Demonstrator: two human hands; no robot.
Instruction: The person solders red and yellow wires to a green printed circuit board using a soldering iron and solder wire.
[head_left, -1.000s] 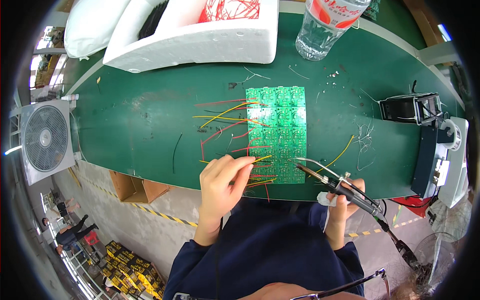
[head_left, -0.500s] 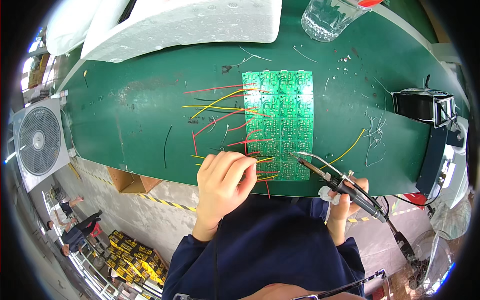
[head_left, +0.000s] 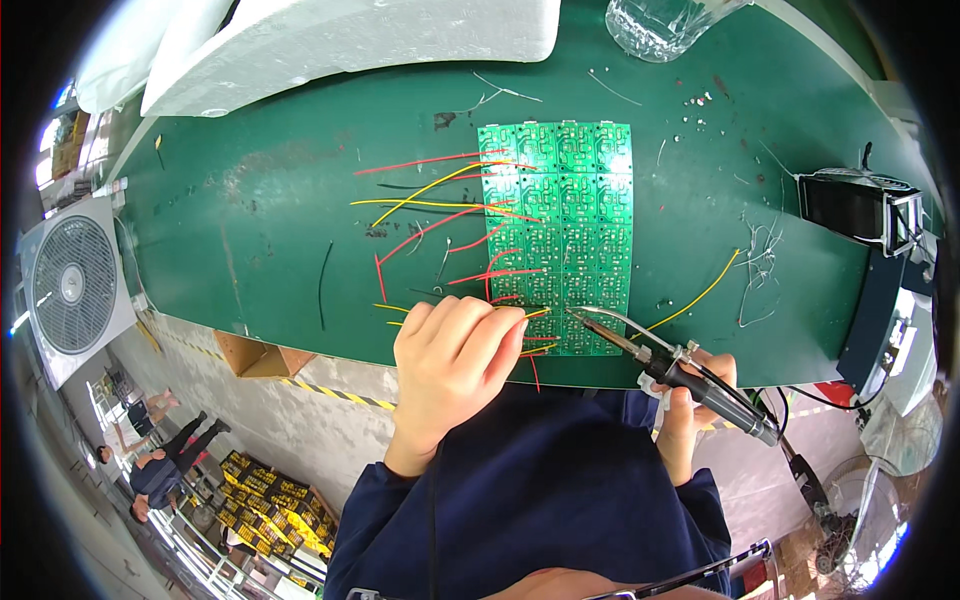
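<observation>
Green circuit panel (head_left: pixel 588 232) lies at the centre of the head view, wires crossing its left edge. At its lower left, the left hand (head_left: pixel 448 355) pinches a yellow wire (head_left: pixel 537 314) between thumb and forefinger, the wire's end over the board. From the lower right, the right hand (head_left: pixel 685 420) curls its fingers around a soldering iron (head_left: pixel 702 390). Over the last second, the iron's tip has come leftward, nearer that end, so work seems centred there; whether they touch, I cannot tell.
</observation>
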